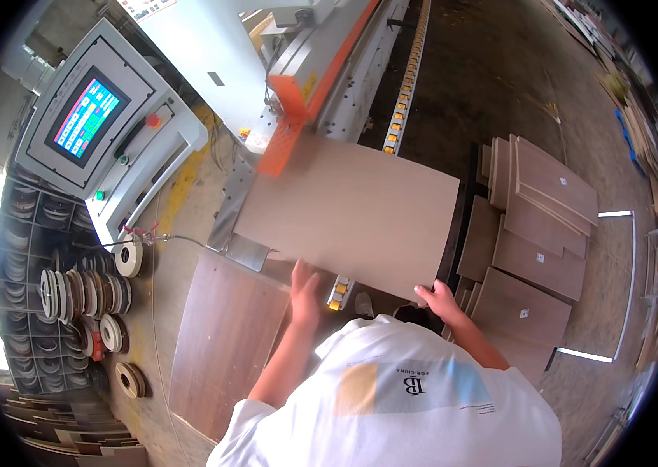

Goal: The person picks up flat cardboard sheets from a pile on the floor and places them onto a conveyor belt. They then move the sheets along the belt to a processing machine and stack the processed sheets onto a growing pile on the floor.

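Observation:
A flat, light-brown wooden board (352, 214) lies level in front of me, its far left corner under an orange perforated guard (281, 148) of a machine. My right hand (439, 302) grips its near right corner, thumb on top and the other fingers hidden beneath. At the near edge, left of the middle, my left hand (305, 292) holds the board, its fingers partly hidden by the edge. Below the board, a yellow-and-white roller track (338, 293) shows between my hands.
A control panel with a lit screen (92, 117) stands at the left. Another brown panel (224, 335) leans by my left forearm. Stacked boards (535, 261) lie at the right. Rolls of edging tape (72, 294) fill a rack at the far left. A thin hose (181, 237) runs near the machine.

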Tool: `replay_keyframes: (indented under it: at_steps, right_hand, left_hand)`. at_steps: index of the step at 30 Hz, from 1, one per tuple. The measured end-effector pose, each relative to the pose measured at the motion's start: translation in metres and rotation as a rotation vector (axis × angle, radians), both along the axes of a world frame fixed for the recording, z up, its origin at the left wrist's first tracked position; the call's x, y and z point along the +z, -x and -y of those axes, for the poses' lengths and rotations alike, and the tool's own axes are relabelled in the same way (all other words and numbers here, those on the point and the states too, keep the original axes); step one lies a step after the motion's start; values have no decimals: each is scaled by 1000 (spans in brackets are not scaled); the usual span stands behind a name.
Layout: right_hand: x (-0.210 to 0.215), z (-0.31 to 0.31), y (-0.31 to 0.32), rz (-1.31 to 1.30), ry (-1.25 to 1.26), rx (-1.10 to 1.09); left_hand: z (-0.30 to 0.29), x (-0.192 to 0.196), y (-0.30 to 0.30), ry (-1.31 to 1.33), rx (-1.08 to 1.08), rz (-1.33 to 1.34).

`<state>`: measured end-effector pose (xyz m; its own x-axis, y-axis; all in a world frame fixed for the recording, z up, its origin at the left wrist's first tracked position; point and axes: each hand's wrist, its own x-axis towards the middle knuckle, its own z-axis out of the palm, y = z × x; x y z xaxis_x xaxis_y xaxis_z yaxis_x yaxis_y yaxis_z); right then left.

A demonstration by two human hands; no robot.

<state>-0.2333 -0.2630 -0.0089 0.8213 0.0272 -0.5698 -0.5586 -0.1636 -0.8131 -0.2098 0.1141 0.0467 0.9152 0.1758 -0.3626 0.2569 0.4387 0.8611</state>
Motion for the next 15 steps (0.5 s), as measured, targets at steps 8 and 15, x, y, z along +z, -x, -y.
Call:
replay_keyframes:
  at_steps: [8,15]
  right_hand:
    - [21,15,-71,-8,57,-131]
    - [-1,17,-73,90,-122,-432]
  left_hand:
    - [19,4,-74,84,-104,-40]
    - [47,-21,-117,-15,-240,-129]
